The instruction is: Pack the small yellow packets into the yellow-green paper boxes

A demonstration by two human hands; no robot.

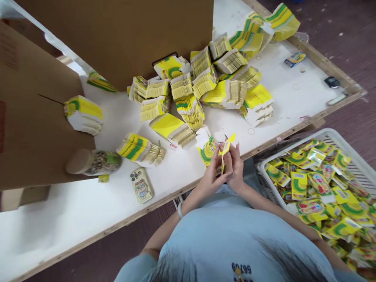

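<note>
Between my two hands, close to the table's front edge, is a small yellow carton [226, 147] with its flap sticking up. My left hand [212, 172] grips it from the left, and my right hand [235, 166] has its fingers closed around the other side. Just left of the hands a flat printed carton [205, 149] with white flaps lies on the table. Beyond it, bundles of flat yellow and green cartons [185, 111] spread over the tabletop. What is inside the held carton, if anything, is hidden by the fingers.
A white plastic basket [266, 166] full of finished-looking yellow packs [319, 182] stands low at my right. On the table lie a phone [141, 185], a jar [102, 162] on its side and a small blue box [295, 58]. Large cardboard boxes [126, 35] stand behind.
</note>
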